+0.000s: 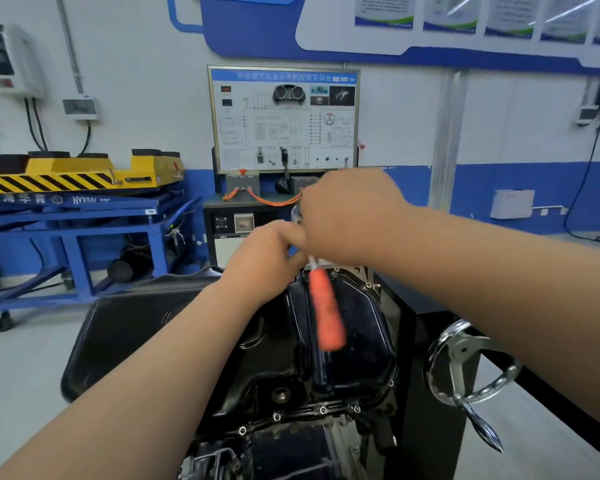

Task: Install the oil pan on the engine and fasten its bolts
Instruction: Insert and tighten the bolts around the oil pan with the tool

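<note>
Silver flange bolts [323, 409], six o'clock: seated in black steel oil pan [354, 341], on engine [215, 460]. Twelve o'clock: my left hand [267, 258] pinches orange-handled tool [326, 310]; right hand [347, 216] curled, hold hidden. Likely fastening far bolt; next, seat tool squarely.

Ahead of you the wall [136, 46] is white above and blue along its lower band. A framed training board [283, 119] with a wiring diagram stands at its middle, orange cables [271, 201] droop under it, and a row of posters [482, 15] sits on a blue-edged panel high to your right. To your left stands a blue lift cart [70, 216] topped by a yellow platform [70, 168] with black stripes, beneath a white wall unit [11, 60] and a small grey switch box [80, 107] with black cables hanging down. The floor [21, 358] is pale grey and evenly lit.
</note>
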A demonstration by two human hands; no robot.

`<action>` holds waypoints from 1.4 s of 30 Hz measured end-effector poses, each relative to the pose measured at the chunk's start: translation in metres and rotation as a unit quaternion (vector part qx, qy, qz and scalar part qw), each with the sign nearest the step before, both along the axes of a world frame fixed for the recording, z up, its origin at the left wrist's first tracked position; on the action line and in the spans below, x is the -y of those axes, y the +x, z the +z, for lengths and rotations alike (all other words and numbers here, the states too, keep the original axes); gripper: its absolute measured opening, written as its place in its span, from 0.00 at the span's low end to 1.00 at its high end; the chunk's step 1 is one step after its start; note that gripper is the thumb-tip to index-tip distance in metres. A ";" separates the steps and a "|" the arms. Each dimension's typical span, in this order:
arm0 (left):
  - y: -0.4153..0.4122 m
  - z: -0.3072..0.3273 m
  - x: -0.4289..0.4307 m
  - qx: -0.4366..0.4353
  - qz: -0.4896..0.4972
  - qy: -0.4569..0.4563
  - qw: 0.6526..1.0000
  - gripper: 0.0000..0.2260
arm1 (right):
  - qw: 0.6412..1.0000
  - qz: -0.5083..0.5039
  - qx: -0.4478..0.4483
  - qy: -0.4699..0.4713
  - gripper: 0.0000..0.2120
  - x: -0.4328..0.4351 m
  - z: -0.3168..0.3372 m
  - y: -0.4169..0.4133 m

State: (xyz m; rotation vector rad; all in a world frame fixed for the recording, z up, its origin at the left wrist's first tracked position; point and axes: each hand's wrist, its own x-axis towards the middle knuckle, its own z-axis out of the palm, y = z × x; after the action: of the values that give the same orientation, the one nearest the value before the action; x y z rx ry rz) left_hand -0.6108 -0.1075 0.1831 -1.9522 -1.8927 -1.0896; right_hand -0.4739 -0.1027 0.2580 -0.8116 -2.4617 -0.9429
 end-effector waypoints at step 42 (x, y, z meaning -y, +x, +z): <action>0.001 0.003 -0.017 -0.025 0.036 -0.043 0.998 0.14 | 0.996 -0.030 -0.059 -0.065 0.23 -0.011 0.001 0.000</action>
State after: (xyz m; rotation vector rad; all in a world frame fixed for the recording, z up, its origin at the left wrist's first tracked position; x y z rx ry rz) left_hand -0.6101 -0.0902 0.1859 -1.9203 -1.9975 -0.9454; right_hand -0.4735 -0.0916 0.2589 -0.9620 -2.4262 -0.7391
